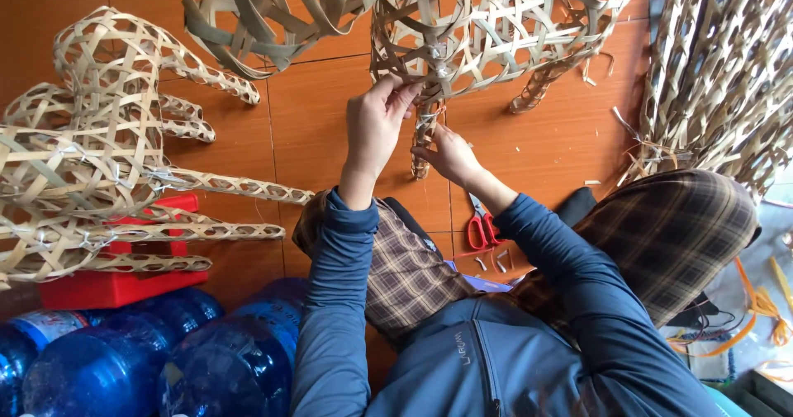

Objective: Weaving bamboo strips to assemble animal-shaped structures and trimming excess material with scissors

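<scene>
Two hands on woven bamboo frame (487, 21) | left hand (376, 124) fingers pinched on a strip | right hand (446, 154) fingers closed on frame's leg (424, 136) | red scissors (481, 225) on floor nearby

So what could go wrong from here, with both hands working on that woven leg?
1. The left hand and right hand pinch the thin woven leg where it meets the woven bamboo figure; hard pulling might snap or loosen strips there.
2. Bare fingers against cut strip ends risk splinters.
3. The red-handled scissors lie on the floor close beside the knee; a shift of the leg could press onto them.
</scene>
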